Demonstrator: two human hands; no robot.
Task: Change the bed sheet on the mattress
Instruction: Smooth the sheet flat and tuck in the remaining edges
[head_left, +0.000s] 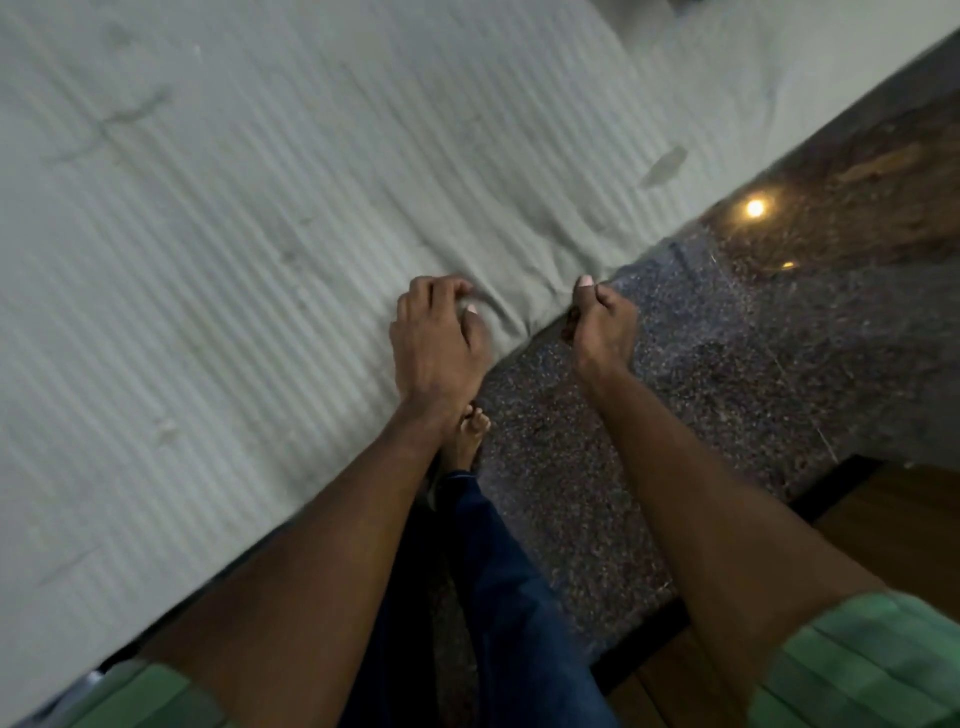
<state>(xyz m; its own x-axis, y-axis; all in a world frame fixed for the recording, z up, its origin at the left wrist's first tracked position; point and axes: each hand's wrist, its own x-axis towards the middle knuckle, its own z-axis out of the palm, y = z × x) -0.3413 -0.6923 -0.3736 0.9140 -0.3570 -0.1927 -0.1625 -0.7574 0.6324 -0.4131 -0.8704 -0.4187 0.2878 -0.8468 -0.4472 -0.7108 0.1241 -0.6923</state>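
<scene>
A pale grey-green striped bed sheet (249, 218) covers the mattress, which fills the left and top of the head view. My left hand (439, 338) sits on the sheet near the bed's edge, its fingers curled into a bunched fold of cloth. My right hand (602, 317) pinches the sheet's edge where it hangs over the side of the mattress, thumb on top. The cloth puckers into creases between the two hands. The picture is blurred by motion.
A dark speckled stone floor (727, 353) runs beside the bed, with lamp reflections (755, 208) on it. A brown wooden surface (893, 530) lies at the lower right. My bare foot (470, 436) and blue-trousered leg stand by the bed's edge.
</scene>
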